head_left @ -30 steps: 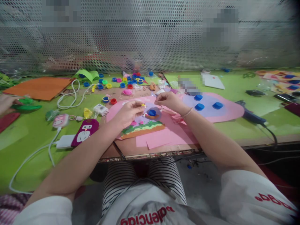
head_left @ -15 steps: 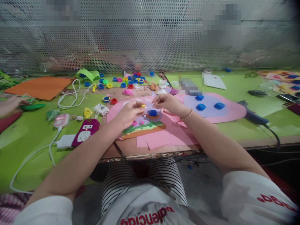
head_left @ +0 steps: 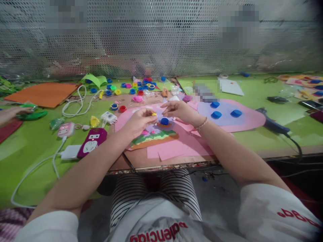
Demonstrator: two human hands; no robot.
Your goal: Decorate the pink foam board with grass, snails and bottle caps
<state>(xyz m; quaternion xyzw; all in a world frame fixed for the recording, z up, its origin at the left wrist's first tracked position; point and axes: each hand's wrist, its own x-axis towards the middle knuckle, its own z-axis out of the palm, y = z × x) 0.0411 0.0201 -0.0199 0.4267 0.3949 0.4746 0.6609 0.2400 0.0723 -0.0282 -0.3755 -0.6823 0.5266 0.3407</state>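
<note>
Between thumb and fingertips, my left hand (head_left: 139, 122) pinches a small yellow lump (head_left: 154, 114), perhaps modelling clay. My right hand (head_left: 183, 112), with a bracelet at the wrist, hovers just to the right of it. Its thumb and fingers are slightly apart, and I see nothing between them. Below both hands lies a pink sheet bearing a picture with a green and brown lower band (head_left: 155, 140). On that picture sits a round blue piece (head_left: 165, 121) above a brown patch. Parts of the picture are hidden by my left hand.
To the right, a pink and lilac card (head_left: 248, 122) carries blue caps, with a glue gun (head_left: 272, 124) beside it. Colourful caps (head_left: 140, 88) lie at the back. A power strip (head_left: 93, 143) and white cables are at left, near another person's hand (head_left: 11, 114).
My right hand's fingers have straightened and parted a little near the yellow lump. My left hand stays almost still. The other person's hand at far left has shifted left.
</note>
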